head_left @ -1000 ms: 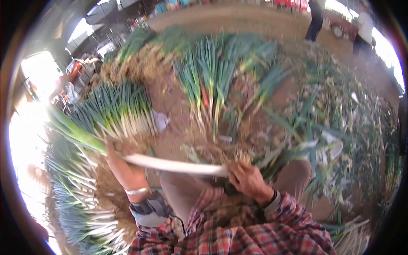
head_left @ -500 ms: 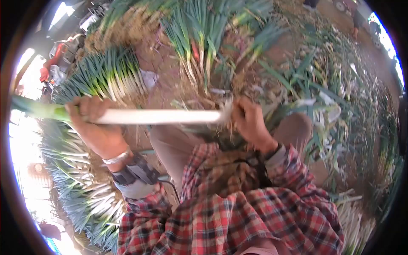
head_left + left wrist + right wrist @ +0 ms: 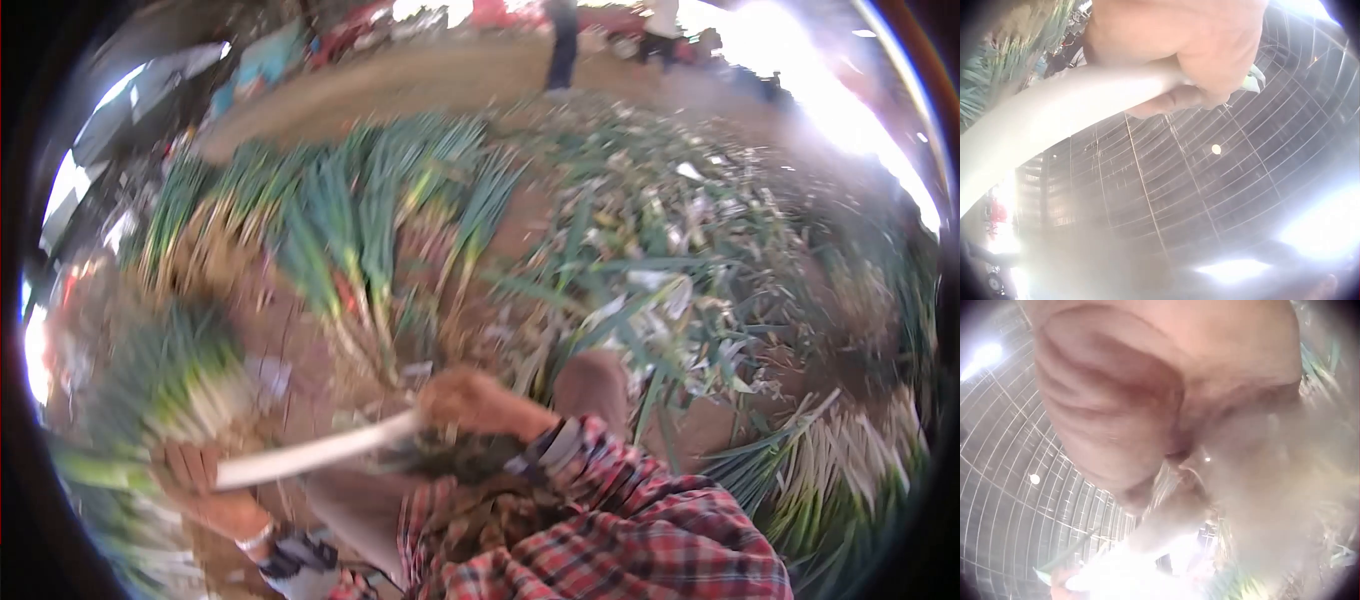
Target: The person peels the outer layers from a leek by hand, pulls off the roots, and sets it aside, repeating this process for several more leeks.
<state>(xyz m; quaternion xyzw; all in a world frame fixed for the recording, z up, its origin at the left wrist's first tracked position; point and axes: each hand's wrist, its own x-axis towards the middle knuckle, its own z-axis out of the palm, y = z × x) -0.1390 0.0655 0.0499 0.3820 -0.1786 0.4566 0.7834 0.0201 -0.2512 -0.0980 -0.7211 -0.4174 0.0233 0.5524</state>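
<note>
My left hand point(image 3: 200, 490) grips a long leek point(image 3: 315, 452) where its white shaft meets the green leaves. In the left wrist view, the fingers of the left hand point(image 3: 1179, 37) wrap the leek's thick pale shaft point(image 3: 1066, 103). At the other end my right hand point(image 3: 475, 400) holds the root end, its curled fingers covering the tip. Curled fingers of the right hand point(image 3: 1104, 406) fill much of the right wrist view, with the pale root end point(image 3: 1169, 519) and thin roots below them. The shaft slants up from left to right over the lap.
A leek bundle point(image 3: 190, 390) lies to the left, and more leeks point(image 3: 350, 220) lie ahead on the soil. Stripped leaves point(image 3: 650, 290) are heaped to the right. White-stemmed leeks point(image 3: 850, 450) lie at the near right. A standing person's legs point(image 3: 562, 45) show far off.
The view has swung right. Half a second ago the leek lay level with its root end showing beside the right hand; now it slants and the right hand covers that end. The left grip stays.
</note>
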